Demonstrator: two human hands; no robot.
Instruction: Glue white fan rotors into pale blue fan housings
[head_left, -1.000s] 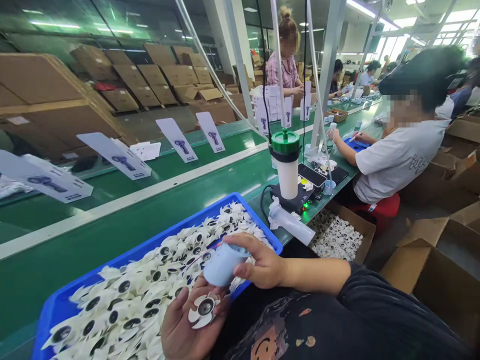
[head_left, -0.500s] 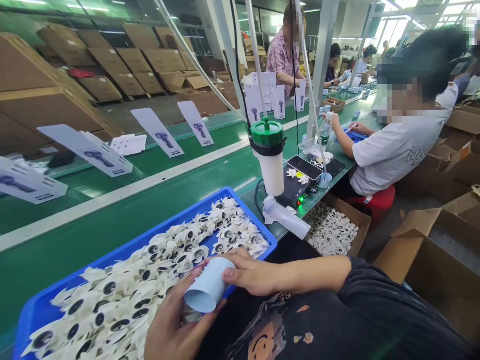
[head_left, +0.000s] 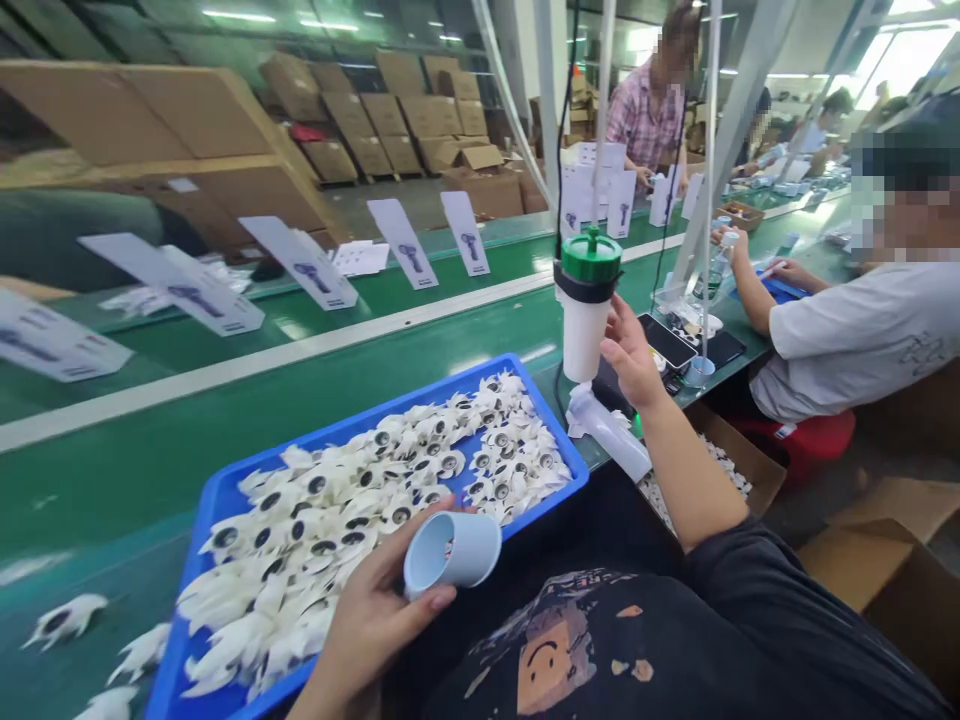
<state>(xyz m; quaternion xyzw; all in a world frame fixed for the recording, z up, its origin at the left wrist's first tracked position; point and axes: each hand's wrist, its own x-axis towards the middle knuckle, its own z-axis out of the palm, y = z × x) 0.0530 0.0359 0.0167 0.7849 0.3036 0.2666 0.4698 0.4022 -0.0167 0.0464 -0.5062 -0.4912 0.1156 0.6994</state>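
Note:
My left hand [head_left: 375, 605] is wrapped round a light-blue plastic cylinder [head_left: 476, 548], its open end tilted toward me; small dark and reddish bits show inside. It is held over the near edge of a blue tray [head_left: 201, 545] heaped with white fan blade wheels [head_left: 360, 480] with dark hubs. My right hand [head_left: 630, 350] is raised, fingers apart and slightly curved, at the right side of a hanging white cylinder with a green cap [head_left: 589, 315]. Whether the fingers touch it I cannot tell. A cloudy plastic sleeve [head_left: 611, 435] lies below that hand.
Several loose fan wheels [head_left: 67, 618] lie left of the tray. White printed boxes [head_left: 405, 245] line the green conveyor [head_left: 315, 370]. A phone [head_left: 666, 340] and a cup [head_left: 699, 372] are at the right. A co-worker [head_left: 885, 300] sits beyond; poles [head_left: 709, 200] and cables hang down.
My right hand has let go of the light-blue cylinder and moved up to the hanging white cylinder. My left hand keeps the cylinder, now turned differently. The view has swung left.

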